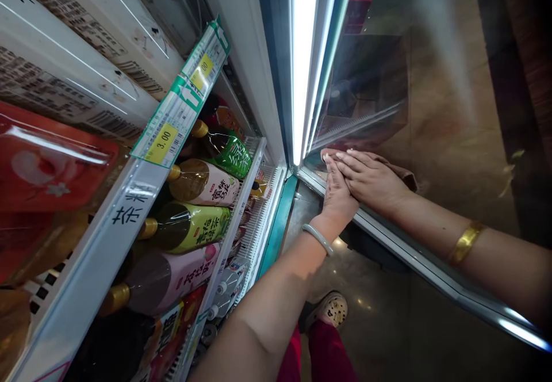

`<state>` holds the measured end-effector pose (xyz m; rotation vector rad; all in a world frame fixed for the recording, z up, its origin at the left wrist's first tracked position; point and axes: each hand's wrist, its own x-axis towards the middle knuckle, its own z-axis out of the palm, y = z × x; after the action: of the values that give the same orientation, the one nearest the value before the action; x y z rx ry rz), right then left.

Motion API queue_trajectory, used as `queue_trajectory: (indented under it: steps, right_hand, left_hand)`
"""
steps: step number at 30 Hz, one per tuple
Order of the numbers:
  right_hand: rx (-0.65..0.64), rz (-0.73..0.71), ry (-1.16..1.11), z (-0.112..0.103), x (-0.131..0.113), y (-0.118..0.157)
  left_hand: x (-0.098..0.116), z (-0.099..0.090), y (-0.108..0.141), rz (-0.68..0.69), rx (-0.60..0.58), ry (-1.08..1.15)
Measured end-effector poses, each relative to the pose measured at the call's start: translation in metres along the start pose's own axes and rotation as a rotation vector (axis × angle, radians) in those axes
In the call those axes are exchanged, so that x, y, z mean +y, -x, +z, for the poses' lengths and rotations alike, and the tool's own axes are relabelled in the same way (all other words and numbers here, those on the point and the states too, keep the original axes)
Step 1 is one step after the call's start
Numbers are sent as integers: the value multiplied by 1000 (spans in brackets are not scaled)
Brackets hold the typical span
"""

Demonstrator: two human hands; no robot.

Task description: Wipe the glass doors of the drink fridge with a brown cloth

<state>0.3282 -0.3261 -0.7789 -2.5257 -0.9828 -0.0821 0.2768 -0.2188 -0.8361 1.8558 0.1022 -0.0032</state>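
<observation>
A brown cloth (405, 178) is pinned low against the glass door (444, 157), close to its hinge side. My right hand (373, 183), below a gold bracelet, holds it there with straight fingers, palm toward the pane. Close against it, my left hand (338, 192) has its fingers together and pointing up at the cloth's near edge. A pale green bangle circles the left wrist. The two hands touch and overlap, hiding part of the cloth. How far the left fingertips reach over it is hard to make out.
Left of the door, a cooler shelf (133, 183) carries price tags. Bottled drinks (202, 183) stand below it, above a wire rack (259, 221). A bright light strip (304, 54) runs along the cooler frame. My foot in a clog (335, 308) rests on the floor below the hands.
</observation>
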Motion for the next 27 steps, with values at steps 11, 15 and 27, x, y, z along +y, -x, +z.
queue_trajectory:
  steps: [11, 15, 27]
  right_hand:
    - [-60, -329, 301, -31, 6, 25]
    - [73, -406, 542, -20, 7, 47]
    - [516, -279, 743, 45, 11, 48]
  left_hand:
    - [0, 19, 12, 261, 91, -64]
    - [-31, 18, 2, 631, 180, -254]
    - [-78, 4, -68, 1115, 423, -369]
